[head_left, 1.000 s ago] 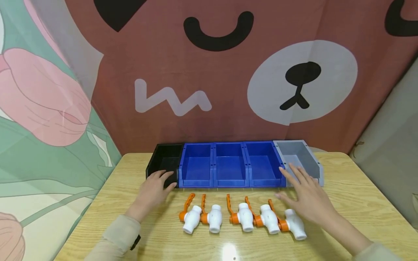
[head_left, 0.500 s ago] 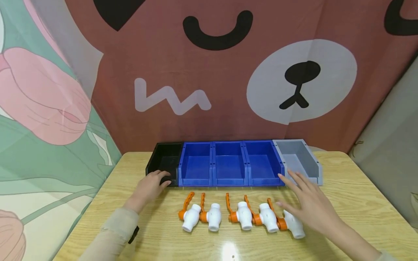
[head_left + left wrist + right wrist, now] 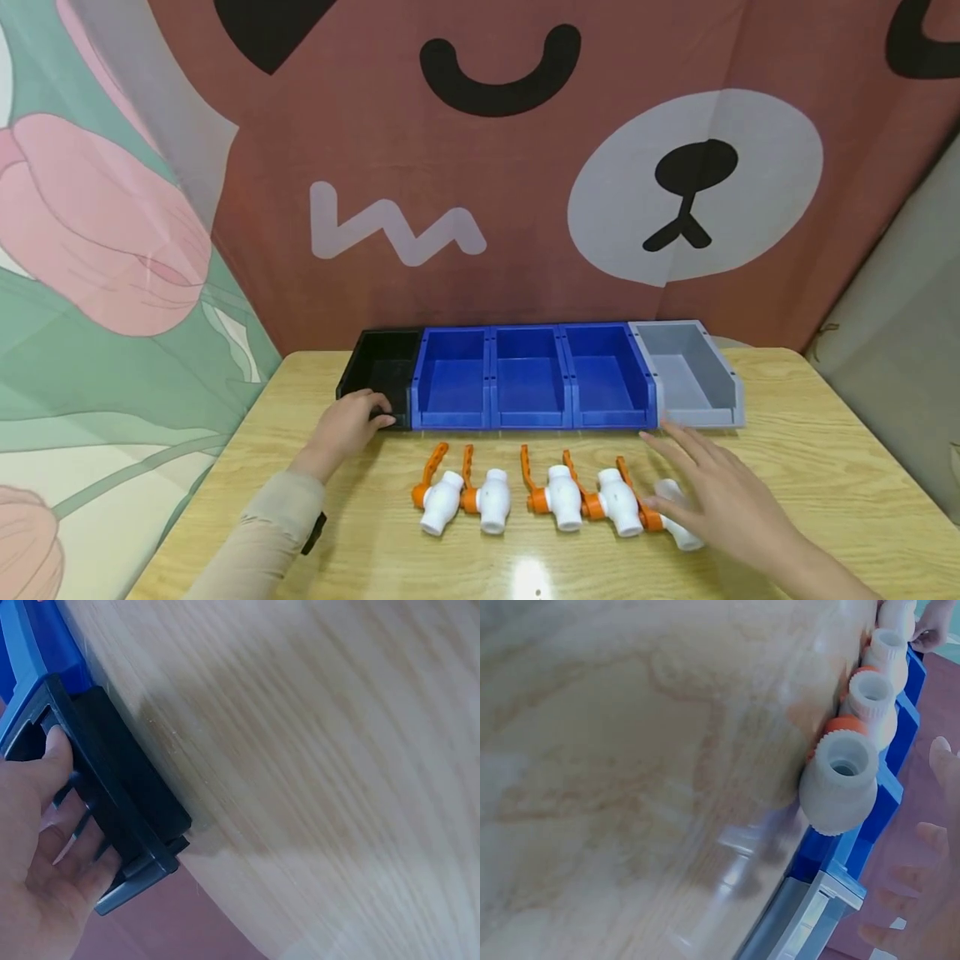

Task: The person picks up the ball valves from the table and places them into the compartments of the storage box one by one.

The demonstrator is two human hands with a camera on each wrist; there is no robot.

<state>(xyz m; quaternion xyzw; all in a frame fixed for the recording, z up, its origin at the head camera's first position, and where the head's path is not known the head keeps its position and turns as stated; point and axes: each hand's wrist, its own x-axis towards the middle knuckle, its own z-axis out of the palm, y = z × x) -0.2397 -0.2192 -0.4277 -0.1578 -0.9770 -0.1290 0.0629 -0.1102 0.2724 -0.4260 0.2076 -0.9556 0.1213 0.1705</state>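
Note:
Several white plastic ball valves with orange lever handles lie in a row on the wooden table, among them a left-end ball valve (image 3: 442,502) and a right-end ball valve (image 3: 682,521). My right hand (image 3: 731,496) hovers with fingers spread over the right-end valve and partly hides it. No valve is in its grasp in the right wrist view. My left hand (image 3: 345,433) rests at the front of the black bin (image 3: 386,358). In the left wrist view, its loosely bent fingers (image 3: 79,847) reach inside the bin's front opening, holding no object that shows.
Three blue bins (image 3: 528,383) stand between the black bin and a grey bin (image 3: 686,375), all joined in one row behind the valves. The wooden table (image 3: 420,575) ends at a printed cloth backdrop (image 3: 525,183).
My right hand has drawn back from the grey bin toward the right-end valve and now covers more of it. My left fingers have bent a little more at the black bin.

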